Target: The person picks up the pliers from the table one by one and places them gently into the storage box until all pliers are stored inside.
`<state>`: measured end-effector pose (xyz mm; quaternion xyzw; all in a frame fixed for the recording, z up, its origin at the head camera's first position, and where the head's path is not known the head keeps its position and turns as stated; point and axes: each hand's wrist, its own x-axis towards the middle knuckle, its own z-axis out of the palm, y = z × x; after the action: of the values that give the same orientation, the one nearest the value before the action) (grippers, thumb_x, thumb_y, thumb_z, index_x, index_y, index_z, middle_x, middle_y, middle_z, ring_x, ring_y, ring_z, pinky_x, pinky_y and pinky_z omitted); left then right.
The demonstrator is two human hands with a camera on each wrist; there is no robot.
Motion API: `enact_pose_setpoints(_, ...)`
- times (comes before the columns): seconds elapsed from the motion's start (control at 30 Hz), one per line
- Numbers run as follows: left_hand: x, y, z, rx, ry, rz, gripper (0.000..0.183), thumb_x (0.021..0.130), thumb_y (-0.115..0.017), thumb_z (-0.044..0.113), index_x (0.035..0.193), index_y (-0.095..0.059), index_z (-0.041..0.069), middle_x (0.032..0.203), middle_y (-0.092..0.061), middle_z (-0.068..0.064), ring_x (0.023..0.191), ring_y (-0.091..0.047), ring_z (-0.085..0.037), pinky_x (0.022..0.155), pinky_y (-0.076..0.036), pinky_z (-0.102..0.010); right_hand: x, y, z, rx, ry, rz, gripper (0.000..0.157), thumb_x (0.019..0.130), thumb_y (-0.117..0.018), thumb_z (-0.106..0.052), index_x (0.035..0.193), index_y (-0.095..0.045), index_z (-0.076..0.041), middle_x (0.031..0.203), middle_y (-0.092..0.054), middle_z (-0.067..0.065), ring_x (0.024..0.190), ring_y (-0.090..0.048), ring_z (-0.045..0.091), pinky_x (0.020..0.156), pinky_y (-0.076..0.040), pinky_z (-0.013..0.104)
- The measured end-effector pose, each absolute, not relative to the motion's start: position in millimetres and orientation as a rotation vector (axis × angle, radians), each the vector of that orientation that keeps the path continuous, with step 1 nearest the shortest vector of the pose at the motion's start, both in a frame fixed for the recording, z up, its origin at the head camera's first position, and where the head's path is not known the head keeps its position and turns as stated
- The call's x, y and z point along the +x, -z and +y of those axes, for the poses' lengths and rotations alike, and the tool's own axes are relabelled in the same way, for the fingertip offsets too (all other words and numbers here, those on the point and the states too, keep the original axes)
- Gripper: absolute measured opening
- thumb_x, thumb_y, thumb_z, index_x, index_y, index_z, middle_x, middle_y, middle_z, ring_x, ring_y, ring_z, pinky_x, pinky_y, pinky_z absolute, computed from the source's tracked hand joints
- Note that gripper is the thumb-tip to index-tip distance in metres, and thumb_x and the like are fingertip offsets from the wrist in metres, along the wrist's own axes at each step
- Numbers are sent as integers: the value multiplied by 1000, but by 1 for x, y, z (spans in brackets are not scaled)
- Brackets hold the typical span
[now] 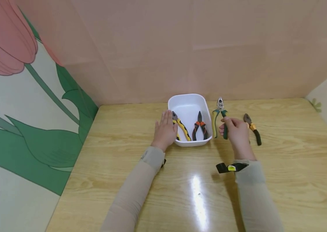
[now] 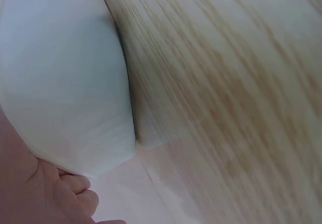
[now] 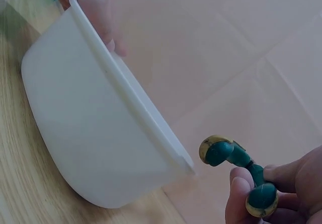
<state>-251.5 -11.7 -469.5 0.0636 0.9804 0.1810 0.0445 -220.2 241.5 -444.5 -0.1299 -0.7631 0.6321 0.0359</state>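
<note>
My right hand (image 1: 237, 132) grips one green-and-yellow handle of a pair of combination pliers (image 1: 220, 104), held just right of a white plastic tub (image 1: 189, 144). The pliers' metal nose points toward the wall, and their handles are spread. In the right wrist view the handle ends (image 3: 262, 199) face the camera. My left hand (image 1: 165, 130) lies with straight fingers against the tub's left rim. Inside the tub are yellow-and-black pliers (image 1: 183, 129), partly hidden by that hand, and orange-and-black long-nose pliers (image 1: 200, 125).
Another pair of pliers (image 1: 256, 133), with orange-and-black handles, lies on the wooden table (image 1: 296, 167) right of my right hand, which partly covers it. A pinkish covering (image 1: 180, 48) hangs behind the table. A wall with a painted tulip (image 1: 6, 42) borders the left side.
</note>
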Motion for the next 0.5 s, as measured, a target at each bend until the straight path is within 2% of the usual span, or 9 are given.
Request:
enact_pose_setpoints(0.17,-251,470,-11,192,-557,3005,63,104,-28,40,156,-2,15,165,-1,0,154,2,-19,123,-11,-54,-223,446,239,-387,-1944,-2372,35,102,-44,-31,106,-58,0,63,-60,-11,58,-63,2,58,-59,21)
enact_pose_setpoints(0.27,-251,470,-12,192,-573,2998,63,104,-27,40,156,-2,15,165,1,1,153,4,-17,123,-10,-54,-225,446,236,-380,-1925,-2397,39,102,-43,-31,110,-57,4,64,-60,-10,59,-63,2,60,-59,22)
enact_pose_setpoints(0.37,-251,469,-12,191,-577,2991,63,104,-27,41,156,0,16,164,5,3,152,7,-15,124,-10,-53,-227,443,232,-377,-1899,-2431,41,102,-41,-34,111,-57,3,67,-60,-9,60,-63,2,62,-60,23)
enact_pose_setpoints(0.5,-251,469,-13,190,-571,2996,63,104,-27,40,156,0,17,165,3,1,153,6,-15,123,-10,-53,-229,438,225,-368,-1867,-2483,46,103,-40,-37,116,-57,3,72,-60,-6,62,-62,1,63,-59,21)
